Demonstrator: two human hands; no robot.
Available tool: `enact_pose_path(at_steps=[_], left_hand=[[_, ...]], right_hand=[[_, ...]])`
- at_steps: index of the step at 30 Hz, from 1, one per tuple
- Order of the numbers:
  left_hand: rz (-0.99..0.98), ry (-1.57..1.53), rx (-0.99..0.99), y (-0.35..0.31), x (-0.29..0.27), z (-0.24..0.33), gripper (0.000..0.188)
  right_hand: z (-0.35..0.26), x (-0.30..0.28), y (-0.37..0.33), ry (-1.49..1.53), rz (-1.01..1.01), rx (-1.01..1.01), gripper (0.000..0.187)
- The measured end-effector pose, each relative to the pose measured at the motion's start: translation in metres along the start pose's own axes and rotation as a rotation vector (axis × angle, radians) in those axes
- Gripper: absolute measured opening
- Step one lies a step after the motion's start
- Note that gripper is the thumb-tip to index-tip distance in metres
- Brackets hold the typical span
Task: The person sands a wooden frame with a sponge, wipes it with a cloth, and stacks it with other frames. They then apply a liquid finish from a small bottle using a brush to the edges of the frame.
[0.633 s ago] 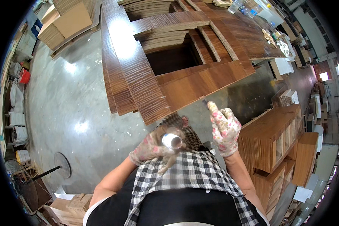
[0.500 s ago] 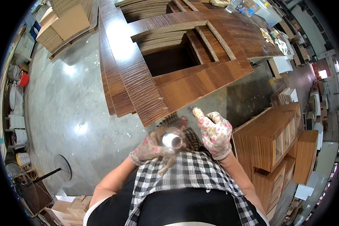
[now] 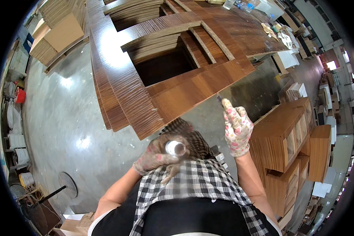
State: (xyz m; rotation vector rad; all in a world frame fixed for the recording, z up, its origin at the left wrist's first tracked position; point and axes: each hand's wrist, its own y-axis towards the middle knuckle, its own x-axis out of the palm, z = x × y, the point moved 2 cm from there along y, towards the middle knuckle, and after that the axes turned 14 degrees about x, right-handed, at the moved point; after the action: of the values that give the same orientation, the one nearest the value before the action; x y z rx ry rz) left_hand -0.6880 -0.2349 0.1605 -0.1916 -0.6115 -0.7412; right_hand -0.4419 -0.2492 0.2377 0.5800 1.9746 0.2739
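My left hand point(image 3: 152, 155), in a stained floral work glove, is closed around a small shiny silvery-white container point(image 3: 175, 148) in front of my apron. Its round dark top faces up. Blur hides the finer detail of that hand. My right hand point(image 3: 238, 128), in a white glove with pink flowers, pinches a small thin tool with a dark tip point(image 3: 219, 96); its kind is not clear. That tip sits at or close to the front edge of a stack of brown wood-grain panels point(image 3: 196, 94) with rectangular cut-outs. I cannot tell whether it touches.
Brown cabinets point(image 3: 277, 137) stand close to my right arm. At the back right is a brown tabletop point(image 3: 259, 37) with bottles and cloths. A stack of cardboard-coloured boards point(image 3: 65, 33) lies at the far left. A round-based stand point(image 3: 68, 185) rests on the grey floor.
My right hand has moved right and away from me, along the panel edge. The panels have shifted left in view. My left hand still holds the container.
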Motion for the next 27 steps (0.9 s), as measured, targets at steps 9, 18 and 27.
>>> enact_pose_path(at_steps=[9, 18, 27], left_hand=[[0.01, -0.01, 0.0, 0.022, 0.011, -0.005, 0.057], [0.015, 0.104, 0.06, 0.058, 0.029, -0.024, 0.057], [-0.025, 0.118, 0.006, 0.077, 0.04, -0.021, 0.056]], right_hand=[[0.023, -0.002, 0.013, -0.023, 0.013, -0.027, 0.042], [0.076, -0.01, 0.043, 0.028, 0.086, 0.022, 0.042], [0.078, 0.011, 0.026, 0.214, 0.017, -0.084, 0.037]])
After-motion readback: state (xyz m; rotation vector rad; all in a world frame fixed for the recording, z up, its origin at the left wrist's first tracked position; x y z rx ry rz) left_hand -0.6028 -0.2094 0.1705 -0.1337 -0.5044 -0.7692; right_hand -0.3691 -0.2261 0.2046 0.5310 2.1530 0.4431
